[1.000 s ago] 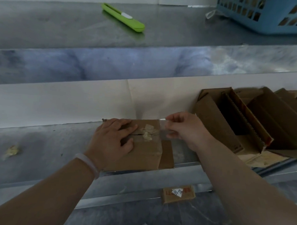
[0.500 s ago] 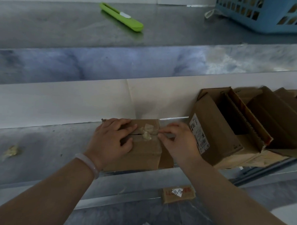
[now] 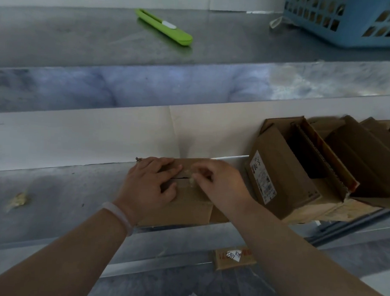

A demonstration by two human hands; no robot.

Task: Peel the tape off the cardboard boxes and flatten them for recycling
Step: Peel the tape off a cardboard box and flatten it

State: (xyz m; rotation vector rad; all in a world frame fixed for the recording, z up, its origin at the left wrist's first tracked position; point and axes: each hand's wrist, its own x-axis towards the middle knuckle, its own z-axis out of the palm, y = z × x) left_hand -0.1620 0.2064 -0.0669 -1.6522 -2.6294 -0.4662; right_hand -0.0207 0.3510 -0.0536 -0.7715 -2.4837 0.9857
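Lying at far left on the steel surface, 1 crumpled scrap that looks like pulled tape sits well apart from the work, seemingly cast aside to stay clear of the hands. Next, the left grip, a pale band on its wrist, is spread open with fingers straight and flat on top of a small cardboard box. It appears to be pressing down so the box cannot slide or lift as tape is pulled. On the raised shelf behind, 1 green utility knife lies untouched, well apart from both hands. The box stands at the surface's front edge, its 2 top flaps meeting at a dark seam where a pale remnant of tape clings. The right grip is closed on that remnant, thumb and forefinger pinching it at the seam, though blur hides the exact hold. Judged from this, peeling is under way and flattening has not yet begun. Below the edge, a cardboard piece carries a white label. To the right, 1 labelled box leans just beside several opened boxes, likely queued for the same treatment, beneath a blue basket on the shelf.
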